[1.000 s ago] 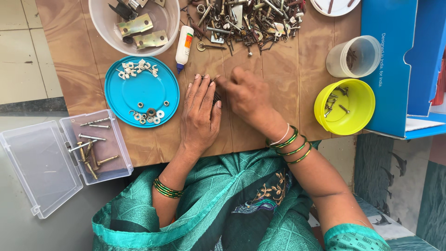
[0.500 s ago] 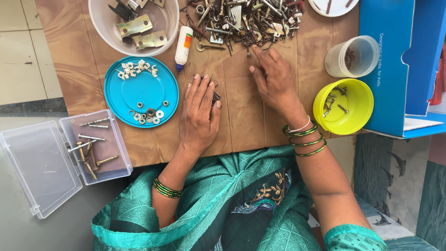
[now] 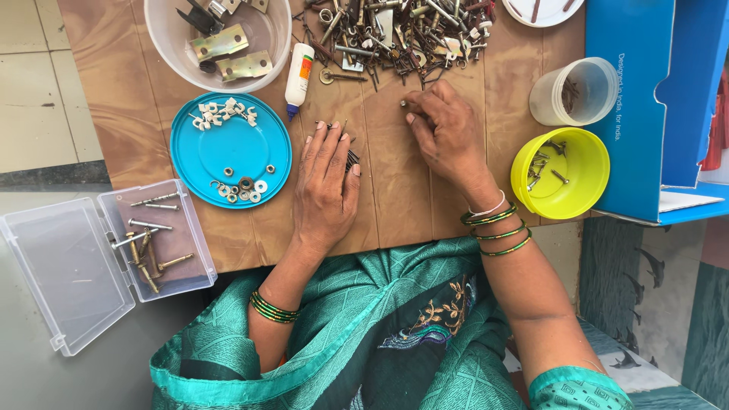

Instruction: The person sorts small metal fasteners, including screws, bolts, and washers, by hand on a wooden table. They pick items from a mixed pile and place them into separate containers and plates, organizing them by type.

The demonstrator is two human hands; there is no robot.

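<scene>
My left hand [image 3: 325,186] lies flat, palm down, on the wooden table [image 3: 395,205], covering a small bunch of dark nails [image 3: 351,157] whose tips stick out by my fingers. My right hand [image 3: 444,133] is farther up the table, fingers curled at the near edge of a heap of mixed screws, bolts and nails [image 3: 395,30]. Its fingertips pinch a small screw [image 3: 404,103].
A blue plate [image 3: 235,152] with washers and nuts sits left of my hands. Above it stand a white bowl [image 3: 216,34] of metal brackets and a small glue bottle [image 3: 298,72]. A yellow bowl [image 3: 562,173], clear cup [image 3: 575,91], blue box [image 3: 645,106] stand right; open clear case [image 3: 99,254] lower left.
My right hand moved up from beside my left hand to the edge of the hardware heap and closed its fingertips on a small piece. My left hand stayed flat in place.
</scene>
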